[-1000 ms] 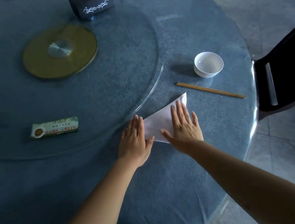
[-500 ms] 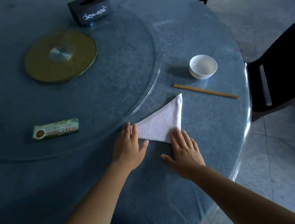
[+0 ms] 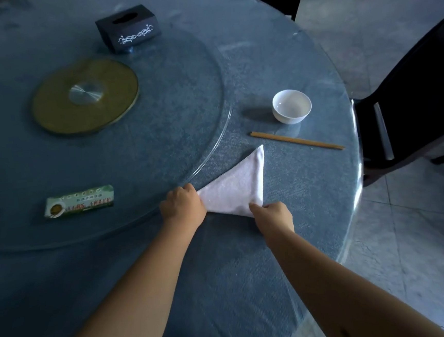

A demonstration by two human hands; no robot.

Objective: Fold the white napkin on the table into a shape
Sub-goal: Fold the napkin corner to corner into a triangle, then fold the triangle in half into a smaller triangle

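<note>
— Left hand (image 3: 183,204): state?
— Curled shut, pinching the left corner of the white napkin (image 3: 237,188).
— Right hand (image 3: 273,213)?
— Fingers closed on the napkin's near corner, knuckles up.
— Napkin itself?
— Folded into a triangle, flat on the blue table (image 3: 226,289), far tip pointing at the chopsticks (image 3: 296,140), not touching them.
— Beyond the napkin?
— White bowl (image 3: 291,106) just past the chopsticks. Glass turntable (image 3: 177,97) edge runs beside the napkin's left corner; a green packet (image 3: 79,201) lies on it, left of the napkin. Black tissue box (image 3: 128,28) well beyond.
</note>
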